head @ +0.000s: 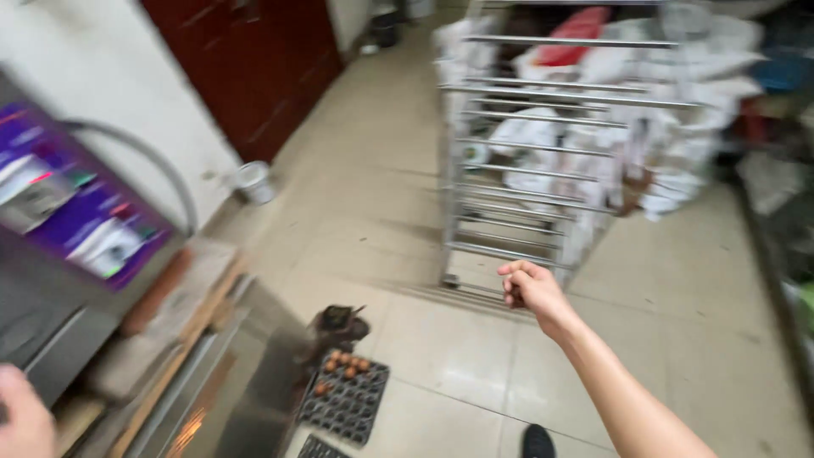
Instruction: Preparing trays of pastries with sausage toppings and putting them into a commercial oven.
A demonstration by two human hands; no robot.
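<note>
My right hand (532,290) is stretched out over the tiled floor with its fingers curled in and nothing in it. It hovers just in front of the bottom rails of a tall metal tray rack (543,153). Only part of my left hand (24,417) shows at the lower left corner, next to a steel machine (51,339); whether it holds anything is hidden. The view is blurred by motion.
A dark egg tray (346,394) with a few brown eggs lies on the floor beside a steel counter (229,390). White sacks (678,102) are piled behind the rack. A small white bucket (253,181) stands by the wall and dark red door (254,68). My shoe (537,443) shows below.
</note>
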